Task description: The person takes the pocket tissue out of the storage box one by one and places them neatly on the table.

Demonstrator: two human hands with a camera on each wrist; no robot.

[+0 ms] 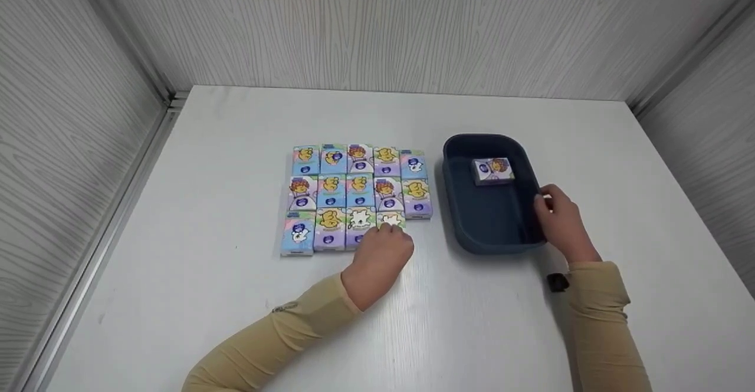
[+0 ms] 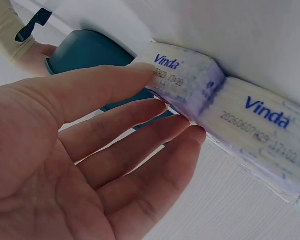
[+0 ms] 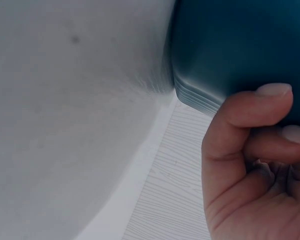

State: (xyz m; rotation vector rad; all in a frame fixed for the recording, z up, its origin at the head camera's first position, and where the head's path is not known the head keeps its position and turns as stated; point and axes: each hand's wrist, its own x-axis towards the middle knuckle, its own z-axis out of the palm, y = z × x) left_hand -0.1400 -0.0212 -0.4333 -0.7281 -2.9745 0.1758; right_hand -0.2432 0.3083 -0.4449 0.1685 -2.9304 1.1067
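Note:
My left hand (image 1: 380, 259) is at the right end of the front row of small tissue packs (image 1: 330, 221). Between its thumb and fingertips it pinches the end tissue pack (image 2: 182, 80), printed "Vinda", whose cartoon face is partly covered by the knuckles from above. Another pack (image 2: 260, 130) lies right beside that one. On the right, my right hand (image 1: 563, 221) grips the side rim of a dark blue-green plastic box (image 1: 492, 247), its fingers (image 3: 260, 107) curled against the wall. One tissue pack (image 1: 493, 171) lies inside the box, toward its far end.
The packs lie flat on a white table (image 1: 224, 215) in three close rows, left of the box. Pale wood-grain panels (image 1: 377, 32) rise at the back and both sides. A black device (image 1: 558, 282) sits by the right cuff.

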